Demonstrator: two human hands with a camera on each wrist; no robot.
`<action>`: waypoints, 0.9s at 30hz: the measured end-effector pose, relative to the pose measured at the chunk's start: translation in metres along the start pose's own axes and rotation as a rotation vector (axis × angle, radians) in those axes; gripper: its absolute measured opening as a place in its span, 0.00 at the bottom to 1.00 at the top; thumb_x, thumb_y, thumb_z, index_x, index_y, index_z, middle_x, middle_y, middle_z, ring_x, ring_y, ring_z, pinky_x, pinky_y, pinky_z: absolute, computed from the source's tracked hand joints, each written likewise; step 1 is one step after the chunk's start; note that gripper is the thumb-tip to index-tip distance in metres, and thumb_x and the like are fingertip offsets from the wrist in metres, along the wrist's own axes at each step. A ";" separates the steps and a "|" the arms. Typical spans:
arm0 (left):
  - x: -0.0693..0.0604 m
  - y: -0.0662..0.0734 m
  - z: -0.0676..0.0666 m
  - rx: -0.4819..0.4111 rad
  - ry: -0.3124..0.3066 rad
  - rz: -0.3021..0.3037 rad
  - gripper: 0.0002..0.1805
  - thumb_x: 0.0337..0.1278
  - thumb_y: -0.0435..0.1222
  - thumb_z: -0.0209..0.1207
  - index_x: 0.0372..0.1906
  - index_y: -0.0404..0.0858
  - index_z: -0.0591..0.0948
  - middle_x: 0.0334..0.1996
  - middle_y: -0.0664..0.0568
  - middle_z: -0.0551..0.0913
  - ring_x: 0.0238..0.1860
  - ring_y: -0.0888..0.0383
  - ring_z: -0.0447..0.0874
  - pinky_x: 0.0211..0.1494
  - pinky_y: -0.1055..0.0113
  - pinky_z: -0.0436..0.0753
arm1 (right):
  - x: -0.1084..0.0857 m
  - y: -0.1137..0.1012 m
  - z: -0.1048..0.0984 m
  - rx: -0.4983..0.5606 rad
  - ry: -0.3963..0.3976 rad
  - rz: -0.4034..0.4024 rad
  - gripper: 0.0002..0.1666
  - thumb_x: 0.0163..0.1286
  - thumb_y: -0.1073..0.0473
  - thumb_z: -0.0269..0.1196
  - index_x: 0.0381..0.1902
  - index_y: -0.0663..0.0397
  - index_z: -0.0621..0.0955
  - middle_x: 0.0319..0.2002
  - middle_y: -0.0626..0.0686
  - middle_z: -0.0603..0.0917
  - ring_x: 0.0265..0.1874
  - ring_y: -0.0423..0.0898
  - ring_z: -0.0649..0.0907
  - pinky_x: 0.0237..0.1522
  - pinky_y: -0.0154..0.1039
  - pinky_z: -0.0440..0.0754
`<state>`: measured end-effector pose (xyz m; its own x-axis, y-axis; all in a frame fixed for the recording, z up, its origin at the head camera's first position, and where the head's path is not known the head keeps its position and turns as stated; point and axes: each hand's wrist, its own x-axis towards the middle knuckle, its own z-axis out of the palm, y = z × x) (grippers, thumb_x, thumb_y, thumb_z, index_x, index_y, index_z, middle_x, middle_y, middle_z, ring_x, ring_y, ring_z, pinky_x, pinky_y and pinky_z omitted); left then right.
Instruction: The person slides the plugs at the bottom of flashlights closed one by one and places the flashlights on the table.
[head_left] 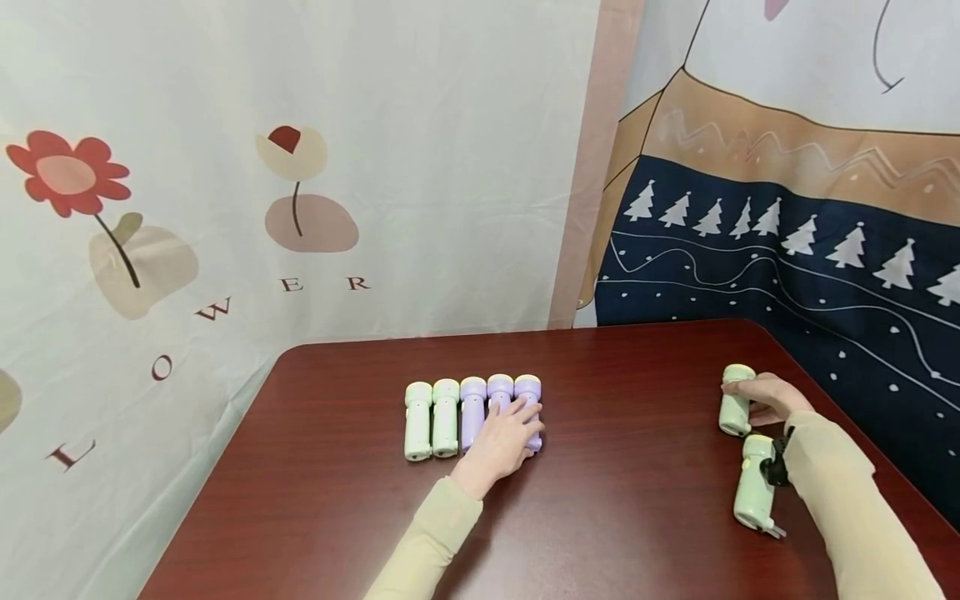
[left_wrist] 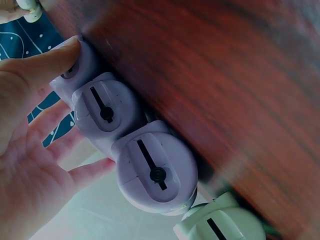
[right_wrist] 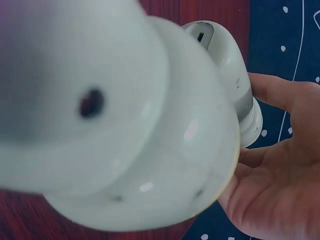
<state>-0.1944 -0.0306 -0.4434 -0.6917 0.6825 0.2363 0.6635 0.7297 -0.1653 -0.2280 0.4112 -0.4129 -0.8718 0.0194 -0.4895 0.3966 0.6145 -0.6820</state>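
Observation:
Two green flashlights (head_left: 417, 421) and three purple flashlights (head_left: 472, 408) stand side by side in a row. My left hand (head_left: 501, 442) lies over the right-hand purple ones with its fingers spread. In the left wrist view, its thumb touches the end purple flashlight (left_wrist: 89, 62), while the other fingers of the hand (left_wrist: 37, 155) extend along the row's far side. At the right, my right hand (head_left: 772, 396) pinches a green flashlight (head_left: 734, 410) between thumb and fingers. Another green flashlight (head_left: 753, 492) is beside the right wrist, large and blurred in the right wrist view.
The dark red table (head_left: 615, 500) has its right edge just beyond my right arm. A pale curtain with flower prints (head_left: 450, 167) hangs behind it, and a navy cloth with white trees (head_left: 810, 275) hangs at the right.

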 end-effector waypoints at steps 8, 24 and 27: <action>0.000 0.000 0.001 0.002 0.007 -0.001 0.17 0.49 0.43 0.67 0.47 0.50 0.83 0.61 0.56 0.76 0.66 0.54 0.71 0.59 0.49 0.76 | -0.003 -0.002 0.002 0.028 0.033 0.024 0.40 0.69 0.48 0.51 0.58 0.83 0.55 0.43 0.66 0.71 0.36 0.49 0.79 0.41 0.42 0.84; -0.001 0.001 -0.001 0.002 0.018 0.005 0.17 0.49 0.42 0.67 0.47 0.49 0.83 0.61 0.55 0.77 0.65 0.53 0.72 0.59 0.49 0.76 | -0.015 -0.014 -0.001 -0.022 0.160 -0.009 0.38 0.66 0.47 0.54 0.52 0.82 0.60 0.45 0.71 0.69 0.36 0.51 0.79 0.38 0.43 0.85; -0.001 0.000 0.000 0.004 0.027 0.007 0.16 0.49 0.42 0.66 0.47 0.49 0.83 0.60 0.55 0.77 0.65 0.53 0.72 0.59 0.50 0.76 | -0.016 -0.022 0.001 -0.041 0.197 -0.030 0.41 0.67 0.45 0.54 0.54 0.82 0.61 0.46 0.72 0.69 0.37 0.52 0.79 0.37 0.41 0.86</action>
<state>-0.1934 -0.0313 -0.4436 -0.6791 0.6863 0.2605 0.6671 0.7250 -0.1712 -0.2228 0.3965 -0.3906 -0.9240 0.1516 -0.3510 0.3609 0.6486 -0.6701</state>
